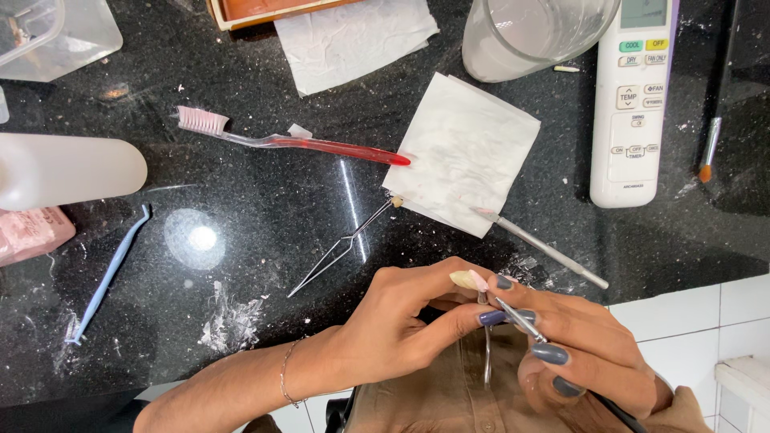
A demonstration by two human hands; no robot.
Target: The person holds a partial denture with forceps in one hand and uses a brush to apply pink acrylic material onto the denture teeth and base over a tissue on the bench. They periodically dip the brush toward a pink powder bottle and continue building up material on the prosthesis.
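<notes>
The black speckled desk (265, 240) fills most of my view, dusted with white powder near its front edge. At its left lies a white bottle (68, 168) on its side, with a pink packet (32, 234) just below it. A white remote (638, 100) lies at the upper right, beside a clear cup (533, 36). A white tissue (465, 152) sits in the middle, and a second tissue (353, 36) lies above it. A red toothbrush (297, 143) points its handle at the middle tissue, touching its left edge. Metal tweezers (341, 247) lie slanted below, their tip at the tissue's lower corner. A metal pick (545, 250) lies from the tissue's lower edge toward the right. A blue hook tool (108, 277) lies at the left, and a small paintbrush (710, 152) at the far right.

My left hand (401, 329) has its grip pinched tight on a small pale nail tip (468, 280), held between thumb and forefinger over my lap, just off the desk's front edge. My right hand (585, 353) has its grip closed narrow around a thin brush (517, 317), whose tip touches the nail tip. A thin metal tool hangs below my fingers; I cannot tell which hand holds it.
</notes>
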